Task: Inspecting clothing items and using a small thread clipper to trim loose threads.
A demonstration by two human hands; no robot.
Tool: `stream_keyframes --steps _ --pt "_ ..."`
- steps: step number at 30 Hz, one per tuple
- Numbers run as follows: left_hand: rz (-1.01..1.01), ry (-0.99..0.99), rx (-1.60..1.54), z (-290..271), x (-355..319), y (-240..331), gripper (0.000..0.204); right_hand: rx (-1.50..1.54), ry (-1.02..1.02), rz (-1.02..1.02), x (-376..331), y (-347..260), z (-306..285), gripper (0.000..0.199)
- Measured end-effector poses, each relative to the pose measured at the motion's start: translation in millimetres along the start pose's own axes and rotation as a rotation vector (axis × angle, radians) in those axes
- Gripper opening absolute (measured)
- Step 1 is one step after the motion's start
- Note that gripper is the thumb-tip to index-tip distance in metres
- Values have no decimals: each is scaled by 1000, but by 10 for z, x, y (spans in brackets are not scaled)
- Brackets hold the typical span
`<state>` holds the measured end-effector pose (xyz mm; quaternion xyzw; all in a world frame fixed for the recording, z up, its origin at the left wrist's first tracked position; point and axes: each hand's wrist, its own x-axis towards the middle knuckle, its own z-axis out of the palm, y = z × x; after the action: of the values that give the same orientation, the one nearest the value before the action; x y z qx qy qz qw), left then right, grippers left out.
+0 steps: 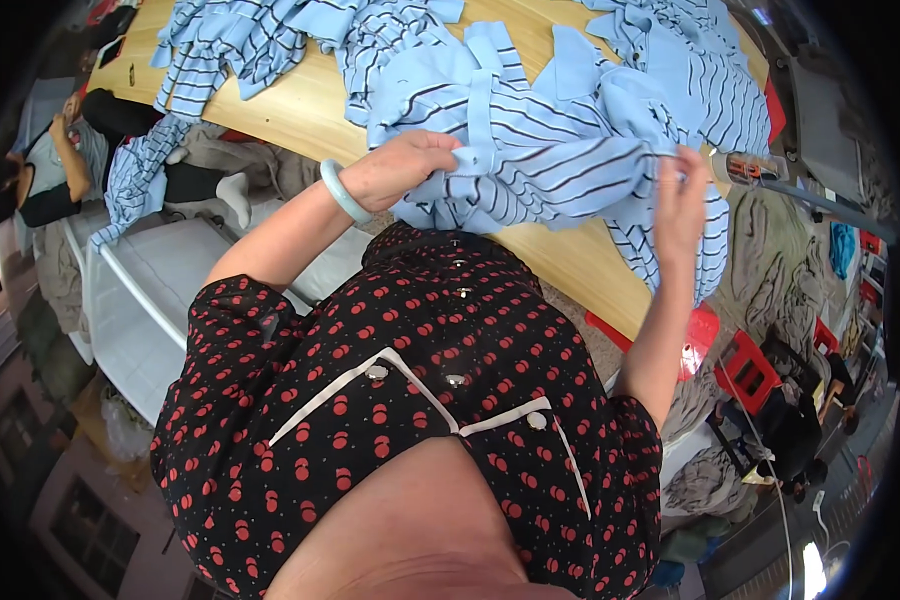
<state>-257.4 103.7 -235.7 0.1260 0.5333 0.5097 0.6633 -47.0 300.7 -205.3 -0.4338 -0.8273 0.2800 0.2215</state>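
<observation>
Across the middle of the frame I hold a light blue cotton garment with thin dark stripes (560, 160) up off the pale wooden worktable (300, 110). My left hand (405, 165), a pale green bangle (342, 192) on its wrist, is closed on the cloth near a plain blue placket band; my right hand (678, 205), right of centre, pinches a fold between thumb and fingers.

As I judge it, the cloth hanging below my right hand could slide off the table's near edge and pull the piece out of my pinch, since that grip takes only a thin fold. The held garment also touches the other striped blue pieces (260, 40) heaped along the top of the frame, so lifting it may drag one of those along. A tool with a dark hose (760, 170) lies just beside my right hand, and loose fabric could catch on it.

For containers, I see only a white frame-sided cart (140, 290) at centre left; whether it holds anything I cannot tell. Red stools (745, 370) stand at lower right.
</observation>
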Motion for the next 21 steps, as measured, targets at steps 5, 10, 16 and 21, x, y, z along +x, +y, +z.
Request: stream_keyframes --steps 5,10,16,21 --pt "54 -36 -82 160 32 95 20 224 -375 -78 -405 -464 297 23" --pt "105 -46 -27 211 35 96 21 221 -345 -258 -470 -528 488 25" --pt "96 -39 -11 230 20 110 19 235 -375 -249 -420 -494 581 24" --pt "70 -73 -60 209 22 78 20 288 -419 -168 -436 -548 555 23"
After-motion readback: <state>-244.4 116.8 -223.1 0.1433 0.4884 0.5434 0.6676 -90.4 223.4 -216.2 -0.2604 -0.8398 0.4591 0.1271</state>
